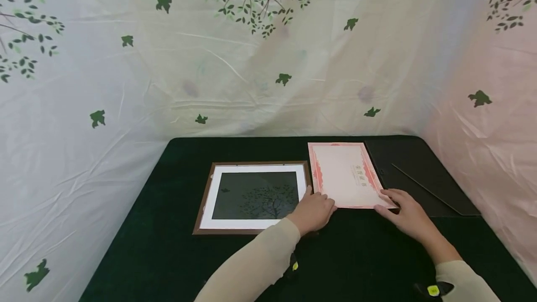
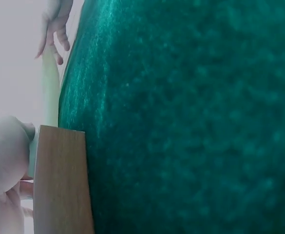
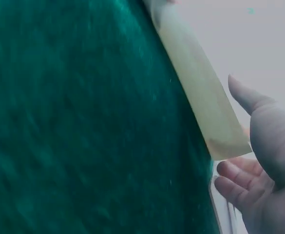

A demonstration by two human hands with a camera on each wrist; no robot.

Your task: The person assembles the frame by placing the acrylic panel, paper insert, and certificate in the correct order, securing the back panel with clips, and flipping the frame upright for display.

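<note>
A pink-bordered paper certificate (image 1: 337, 171) lies sideways between both hands, its printed characters near the right border. My left hand (image 1: 315, 209) grips its near left corner, right beside a wooden picture frame (image 1: 256, 231). With thumb and fingers my right hand (image 1: 404, 213) holds the near right corner. In the right wrist view, the pale sheet (image 3: 196, 83) stands slightly raised along its near edge, its corner between the thumb and fingers of the right hand (image 3: 274, 151). The frame's brown edge (image 2: 59, 180) fills the lower left of the left wrist view. The left fingertips are partly hidden.
To the right of the certificate lies a black flat board (image 1: 407, 153) with a thin strip (image 1: 425, 189) across it. A dark green cloth (image 1: 159, 209) covers the table. Printed fabric walls (image 1: 243, 106) close in the back and sides.
</note>
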